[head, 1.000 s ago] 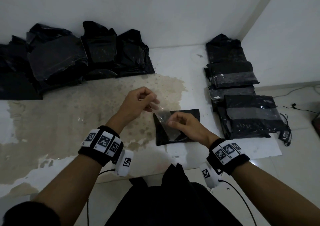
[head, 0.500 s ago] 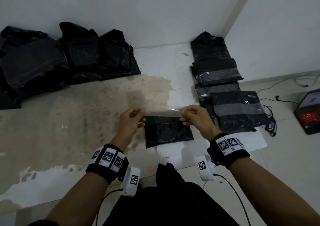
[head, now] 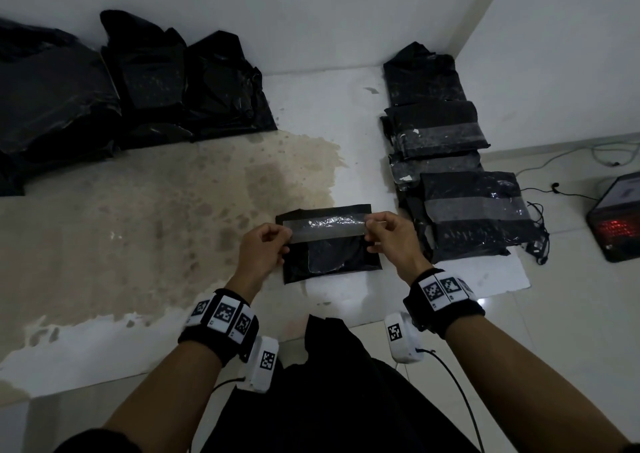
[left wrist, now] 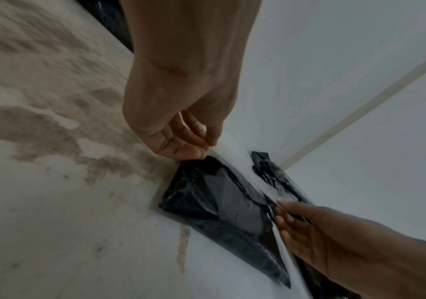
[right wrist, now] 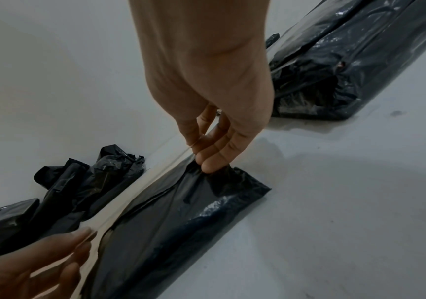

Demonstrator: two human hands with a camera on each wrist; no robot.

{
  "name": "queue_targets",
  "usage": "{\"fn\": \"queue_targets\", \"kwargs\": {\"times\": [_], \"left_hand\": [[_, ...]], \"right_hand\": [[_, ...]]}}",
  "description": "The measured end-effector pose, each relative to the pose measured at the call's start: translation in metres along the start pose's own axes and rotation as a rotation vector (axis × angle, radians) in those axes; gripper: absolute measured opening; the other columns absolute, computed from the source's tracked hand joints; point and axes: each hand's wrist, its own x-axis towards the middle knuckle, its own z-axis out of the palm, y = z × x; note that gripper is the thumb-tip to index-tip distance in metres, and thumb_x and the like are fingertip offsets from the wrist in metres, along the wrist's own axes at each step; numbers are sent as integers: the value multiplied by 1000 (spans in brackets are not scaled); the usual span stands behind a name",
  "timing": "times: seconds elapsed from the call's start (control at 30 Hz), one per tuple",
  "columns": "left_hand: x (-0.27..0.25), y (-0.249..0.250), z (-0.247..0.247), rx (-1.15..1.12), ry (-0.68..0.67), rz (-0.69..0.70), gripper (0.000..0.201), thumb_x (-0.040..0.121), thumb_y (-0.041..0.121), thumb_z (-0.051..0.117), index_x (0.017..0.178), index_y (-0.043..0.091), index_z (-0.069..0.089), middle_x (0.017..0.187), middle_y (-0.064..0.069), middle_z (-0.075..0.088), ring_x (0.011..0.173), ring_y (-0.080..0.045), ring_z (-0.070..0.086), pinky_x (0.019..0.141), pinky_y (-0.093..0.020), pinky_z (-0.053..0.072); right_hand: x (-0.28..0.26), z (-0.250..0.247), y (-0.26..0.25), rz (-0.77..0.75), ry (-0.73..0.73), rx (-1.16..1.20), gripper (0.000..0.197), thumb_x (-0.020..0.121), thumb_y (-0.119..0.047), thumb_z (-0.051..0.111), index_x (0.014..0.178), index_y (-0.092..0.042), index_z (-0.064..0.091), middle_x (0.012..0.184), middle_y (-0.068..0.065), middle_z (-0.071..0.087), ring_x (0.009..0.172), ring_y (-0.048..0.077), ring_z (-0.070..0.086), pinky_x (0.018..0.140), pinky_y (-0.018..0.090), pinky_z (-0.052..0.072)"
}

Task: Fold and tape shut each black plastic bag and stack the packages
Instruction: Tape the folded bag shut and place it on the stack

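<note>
White walls meet in a corner at about 1 o'clock, and below them lies a low white work surface [head: 332, 113] with a large tan stain spreading from centre toward 9 o'clock. Loose black bags [head: 138, 81] are heaped against the wall from 10 to 11 o'clock, presumably the unprocessed supply. Taped packages [head: 460, 189] overlap in a column from 1 to 3 o'clock, each with a pale tape band across it, likely the finished stack kept within right-arm reach. Folded black bag [head: 329, 244] lies flat at centre, directly before the person. Left hand [head: 263, 255] pinches one end of a clear tape strip [head: 325, 229] between thumb and fingertips, the other fingers curled; right hand [head: 394, 237] pinches the opposite end likewise. Strip is stretched taut and level across the far part of the bag. Judgement: tension keeps the adhesive from curling or sticking to itself. Wrist views show both sets of lower fingertips touching the bag's ends, probably steadying the fold; whether the strip's middle already contacts the plastic cannot be told. A crinkled clear patch [head: 329, 260] sits on the bag nearer the person. At 3 o'clock on the floor, a dark device with a red glow [head: 616, 217] and cables [head: 554, 189]. Sealing step looks in hand; stacking is not yet done.
</note>
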Motion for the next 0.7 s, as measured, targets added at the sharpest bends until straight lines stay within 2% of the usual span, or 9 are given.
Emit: {"fn": "queue_targets", "kwargs": {"times": [0.13,0.27,0.37,0.53,0.7], "left_hand": [[3,-2,2,46,13,2,9,95,18,68,92,11,72,82,-4,70,60,-8,62,49,-19,48],[5,-7,3,60,17,-24,9,96,18,67,91,11,71,81,-5,69,61,-11,61,48,-19,47],[7,-8,3,68,21,-28,10,95,18,68,86,13,71,79,-5,69,58,-10,61,49,-19,46],[10,-7,3,133,16,-10,12,95,15,67,84,14,71,80,-4,70,57,-13,61,61,-23,51],[9,-9,1,173,19,0,10,95,16,67,89,10,73,82,-4,71,54,-9,62,55,-15,48]], "right_hand": [[4,2,5,9,26,-26,11,100,-9,61,99,-12,71,82,4,66,67,9,62,53,23,53],[8,5,8,20,49,-72,12,99,-10,61,99,-13,72,81,3,65,65,9,58,49,23,47],[8,7,10,26,60,-86,14,98,-8,60,94,-14,72,79,1,64,64,9,57,48,25,47],[8,9,12,27,65,-108,12,99,-9,60,96,-12,71,79,2,64,65,11,55,50,26,47],[11,11,16,30,66,-112,11,99,-11,61,97,-14,72,80,2,65,67,12,55,51,27,47]]}}
